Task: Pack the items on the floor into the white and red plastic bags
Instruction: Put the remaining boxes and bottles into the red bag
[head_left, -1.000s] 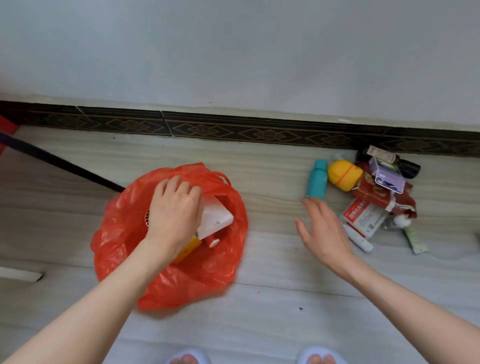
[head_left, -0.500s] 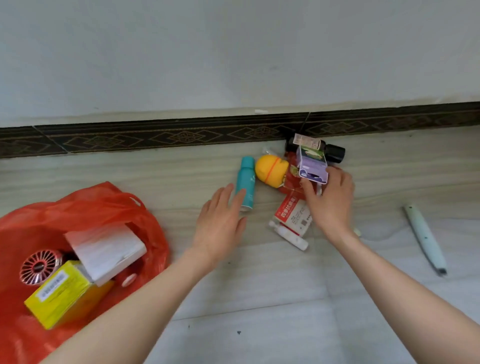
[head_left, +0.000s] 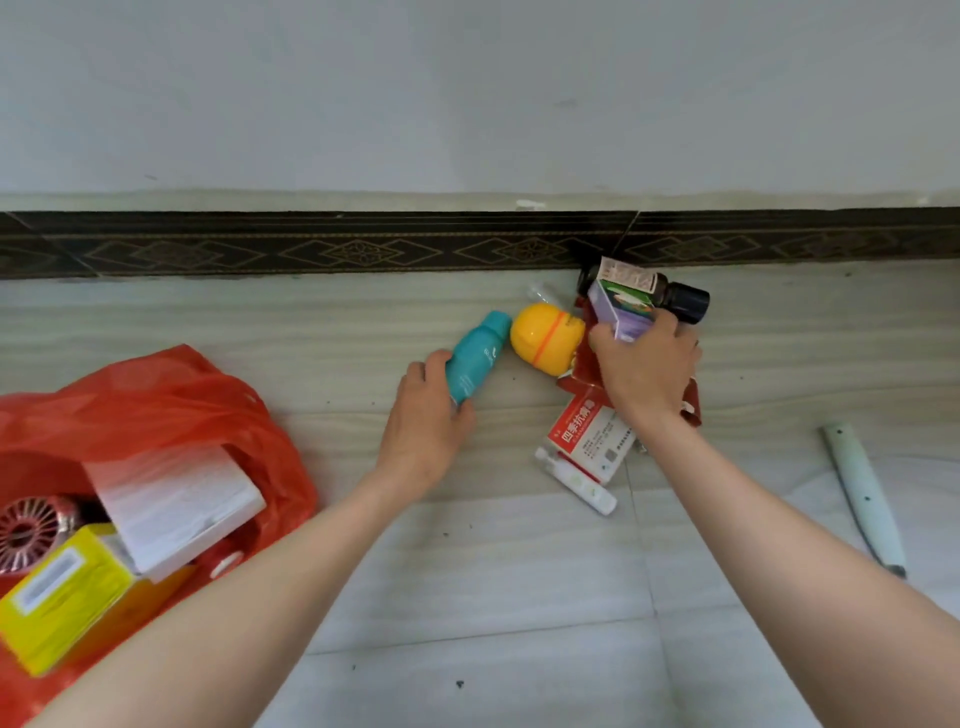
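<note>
The red plastic bag (head_left: 171, 410) lies open on the floor at the left, holding a white box (head_left: 176, 504), a yellow box (head_left: 62, 592) and a small pink fan (head_left: 28, 532). My left hand (head_left: 428, 421) is wrapped around the lower end of a teal bottle (head_left: 475, 353) lying on the floor. A yellow egg-shaped container (head_left: 545, 338) sits beside it. My right hand (head_left: 647, 366) grips a purple box (head_left: 621, 309) above a red packet (head_left: 582, 369). A dark bottle (head_left: 670, 296) lies behind. No white bag is in view.
A red-and-white medicine box (head_left: 587, 434) and a small white tube (head_left: 579, 483) lie below my right hand. A long pale green stick-shaped item (head_left: 862, 493) rests on the floor at the right. A dark patterned skirting (head_left: 311, 249) runs along the wall.
My left hand left the red bag, moved right and closed on the teal bottle. My right hand reached into the pile and took hold of the purple box. The view shifted right.
</note>
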